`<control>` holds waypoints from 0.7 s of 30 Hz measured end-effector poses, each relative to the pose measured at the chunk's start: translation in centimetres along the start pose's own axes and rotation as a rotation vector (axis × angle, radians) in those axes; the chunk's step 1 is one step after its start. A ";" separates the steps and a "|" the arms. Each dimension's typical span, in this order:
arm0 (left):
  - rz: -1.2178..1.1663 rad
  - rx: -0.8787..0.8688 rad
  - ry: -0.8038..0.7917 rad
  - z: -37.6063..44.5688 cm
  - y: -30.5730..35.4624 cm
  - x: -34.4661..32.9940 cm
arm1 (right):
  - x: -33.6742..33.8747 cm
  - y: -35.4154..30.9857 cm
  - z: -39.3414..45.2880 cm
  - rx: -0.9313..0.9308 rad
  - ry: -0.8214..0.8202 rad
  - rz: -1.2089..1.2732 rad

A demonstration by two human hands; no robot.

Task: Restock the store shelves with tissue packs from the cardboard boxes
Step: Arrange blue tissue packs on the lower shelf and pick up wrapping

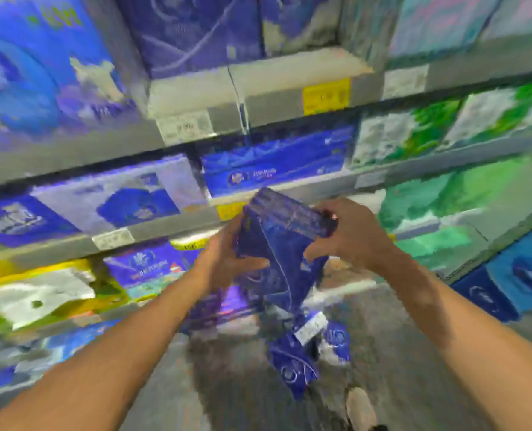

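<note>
Head view, blurred. Shelves: grey, several tiers, stocked with blue, green and yellow packs. Tissue pack: dark blue, held between both hands in front of the middle tiers, loose blue wrapper trailing below. Left hand: fingers curled round pack's left side. Right hand: fingers gripping pack's right end. Yellow price tag: on upper shelf edge.

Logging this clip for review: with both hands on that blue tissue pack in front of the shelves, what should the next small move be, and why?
Probably lift the blue tissue pack forward onto the shelf just behind it. The left hand and right hand both grip it, loose blue wrapping hangs below, and matching blue packs already stand there. Blur hides any free gap.
</note>
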State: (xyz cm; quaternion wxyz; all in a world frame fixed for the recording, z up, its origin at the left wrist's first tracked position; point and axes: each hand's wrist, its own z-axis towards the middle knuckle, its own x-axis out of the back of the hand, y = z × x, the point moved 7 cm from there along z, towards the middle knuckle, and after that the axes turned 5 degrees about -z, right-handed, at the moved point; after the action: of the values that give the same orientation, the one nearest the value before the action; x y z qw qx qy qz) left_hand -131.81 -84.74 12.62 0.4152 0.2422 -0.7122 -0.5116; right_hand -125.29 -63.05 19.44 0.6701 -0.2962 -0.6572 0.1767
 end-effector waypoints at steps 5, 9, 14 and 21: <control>-0.030 -0.214 0.064 -0.5 15.3 2.9 | 13.5 -5.4 -2.2 0.132 0.152 0.192; -0.013 -0.475 0.175 -1.1 26.3 4.7 | 20.7 -7.1 -3.2 0.254 0.264 0.352; 0.527 -0.721 0.358 -1.3 35.3 5.9 | 23.5 -7.3 -1.9 0.291 0.419 0.355; 1.155 -0.858 0.519 2.1 38.0 6.3 | 20.1 -9.8 2.4 0.273 0.542 0.204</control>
State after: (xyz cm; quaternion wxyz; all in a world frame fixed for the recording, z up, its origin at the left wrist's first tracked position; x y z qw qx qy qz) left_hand -133.93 -74.86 49.89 0.8285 -0.2388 -0.3442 -0.3716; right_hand -127.68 -57.57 41.12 0.8331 -0.3042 -0.3919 0.2444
